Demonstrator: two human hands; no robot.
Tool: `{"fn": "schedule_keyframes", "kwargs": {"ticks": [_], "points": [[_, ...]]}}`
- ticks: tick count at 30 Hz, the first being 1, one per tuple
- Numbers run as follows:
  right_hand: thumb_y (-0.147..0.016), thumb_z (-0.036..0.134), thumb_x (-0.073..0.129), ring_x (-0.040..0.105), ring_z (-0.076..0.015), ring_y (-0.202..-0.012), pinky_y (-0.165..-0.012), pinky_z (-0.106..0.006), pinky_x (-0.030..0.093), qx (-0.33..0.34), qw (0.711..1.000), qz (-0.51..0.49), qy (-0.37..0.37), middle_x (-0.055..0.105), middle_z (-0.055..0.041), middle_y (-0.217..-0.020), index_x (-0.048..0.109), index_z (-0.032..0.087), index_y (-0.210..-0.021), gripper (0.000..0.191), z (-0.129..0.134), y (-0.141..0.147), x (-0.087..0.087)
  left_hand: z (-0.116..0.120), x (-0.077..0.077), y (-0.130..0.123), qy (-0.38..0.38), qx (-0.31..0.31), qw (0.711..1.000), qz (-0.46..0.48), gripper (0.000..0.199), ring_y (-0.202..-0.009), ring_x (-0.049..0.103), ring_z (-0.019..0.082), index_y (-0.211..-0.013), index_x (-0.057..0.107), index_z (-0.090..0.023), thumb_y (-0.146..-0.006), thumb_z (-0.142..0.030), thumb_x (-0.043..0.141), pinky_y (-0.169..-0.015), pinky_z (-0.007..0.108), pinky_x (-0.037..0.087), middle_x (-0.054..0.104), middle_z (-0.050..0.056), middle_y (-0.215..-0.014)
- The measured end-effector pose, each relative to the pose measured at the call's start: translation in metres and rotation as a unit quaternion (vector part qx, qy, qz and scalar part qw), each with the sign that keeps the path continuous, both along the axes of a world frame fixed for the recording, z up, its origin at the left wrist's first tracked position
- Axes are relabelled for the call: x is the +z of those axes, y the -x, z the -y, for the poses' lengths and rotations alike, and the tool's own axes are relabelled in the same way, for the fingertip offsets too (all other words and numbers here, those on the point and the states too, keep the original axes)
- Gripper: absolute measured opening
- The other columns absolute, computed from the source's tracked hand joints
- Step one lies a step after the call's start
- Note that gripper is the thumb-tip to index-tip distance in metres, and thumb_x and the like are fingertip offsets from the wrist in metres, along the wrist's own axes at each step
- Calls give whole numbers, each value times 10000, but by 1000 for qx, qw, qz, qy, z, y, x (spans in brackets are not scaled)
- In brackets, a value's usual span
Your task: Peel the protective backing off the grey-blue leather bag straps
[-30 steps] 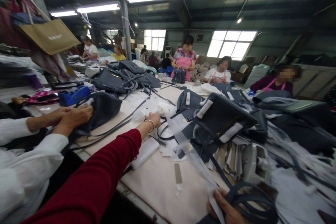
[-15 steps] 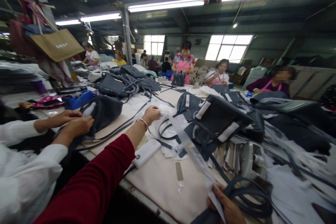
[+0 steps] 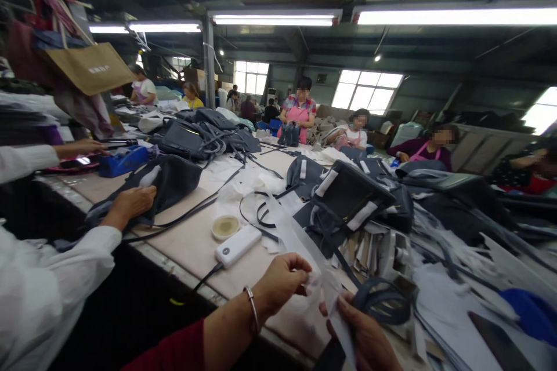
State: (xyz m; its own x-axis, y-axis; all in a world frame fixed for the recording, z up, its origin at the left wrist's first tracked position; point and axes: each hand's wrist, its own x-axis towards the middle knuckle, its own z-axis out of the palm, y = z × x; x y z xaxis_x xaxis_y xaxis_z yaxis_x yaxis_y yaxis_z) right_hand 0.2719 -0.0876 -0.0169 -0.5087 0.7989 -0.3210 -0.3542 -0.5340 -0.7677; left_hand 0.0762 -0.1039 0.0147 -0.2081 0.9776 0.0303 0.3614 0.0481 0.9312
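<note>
My left hand (image 3: 282, 279), with a bracelet at the wrist, has its thumb and fingers pinched on a thin, see-through scrap (image 3: 312, 285). Close beside it, my right hand (image 3: 363, 330) grips a long translucent white strip (image 3: 300, 237) between thumb and fingers. That strip runs away from me over the table towards a dark handbag (image 3: 357, 191) with white wrapping on its edges. Under my right hand is some dark material, partly hidden. Coiled dark straps (image 3: 383, 304) lie just right of that hand.
A white power bank (image 3: 238, 245) with a cable and a round tape roll (image 3: 225, 227) lie left of centre. At left, a co-worker's hand (image 3: 130, 206) touches another dark bag (image 3: 178, 185). A blue tape dispenser (image 3: 124, 161) stands behind. Card pieces (image 3: 365, 252) are stacked at right.
My left hand has drawn back from the middle of the table to beside my right hand. One of the co-worker's hands has moved off the bag towards the blue dispenser.
</note>
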Motion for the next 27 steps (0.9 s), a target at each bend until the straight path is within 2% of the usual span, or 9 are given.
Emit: {"fn": "schedule_keyframes", "kwargs": {"ticks": [3,4,6,10,13,16,18,22,27], "points": [[-649,410,833,519,-107,-548,-516,-209,384,50,997,43,-29,601,-7,-643,649,122,-825,384,18,6,5,5,-4,-2,16,-54,988,141,127,-634,708,196,-786,669,-278,-721,-215,580,-571,319,562,716,-36,-705],[-648,416,832,481,-89,-513,-485,-198,348,58,996,49,-37,565,12,-605,652,118,-810,384,24,8,4,7,-4,-1,15,-59,988,144,116,-611,696,196,-782,673,-276,-715,-229,590,-556,321,554,709,-26,-690],[-660,417,821,419,-65,-468,-450,-188,299,49,997,54,-34,510,35,-559,638,119,-747,360,33,10,1,10,-2,2,6,-57,992,112,103,-588,672,188,-777,680,-264,-706,-246,608,-545,319,549,702,1,-687],[-631,361,839,414,-64,-449,-436,-187,312,-23,998,54,-3,503,48,-528,621,133,-704,325,40,8,6,20,1,11,10,-58,995,75,147,-608,643,152,-854,683,-214,-746,-262,594,-610,304,572,689,36,-742],[-597,301,856,453,-77,-456,-443,-196,368,-91,995,36,12,555,43,-541,646,139,-744,303,36,4,20,27,-1,21,-103,-38,993,-52,309,-806,655,177,-1116,651,-191,-837,-284,558,-756,342,585,675,86,-951],[-564,260,863,512,-104,-481,-459,-219,439,-149,988,11,40,592,33,-560,636,148,-731,304,31,4,33,33,-5,31,-284,-11,926,-249,420,-1160,543,261,-1277,574,-223,-857,-245,580,-997,476,493,557,136,-1226],[-575,260,855,496,-100,-447,-425,-220,439,-154,986,2,57,588,33,-542,619,151,-715,295,29,6,39,36,-6,33,-344,-37,886,-309,449,-1281,446,292,-1287,561,-256,-842,-223,616,-1062,523,436,496,128,-1294],[-634,242,824,496,-99,-436,-401,-210,431,-147,986,-13,75,599,30,-543,618,153,-725,242,31,16,44,42,4,26,-416,-100,842,-327,477,-1334,390,285,-1289,547,-303,-832,-212,646,-1082,508,431,467,95,-1314],[-686,191,784,631,-136,-612,-535,-217,522,-145,986,-38,78,704,-8,-710,673,141,-828,187,30,24,44,51,25,17,-478,-188,792,-330,392,-1313,428,223,-1180,617,-349,-833,-170,650,-1110,441,399,563,38,-1263]]}}
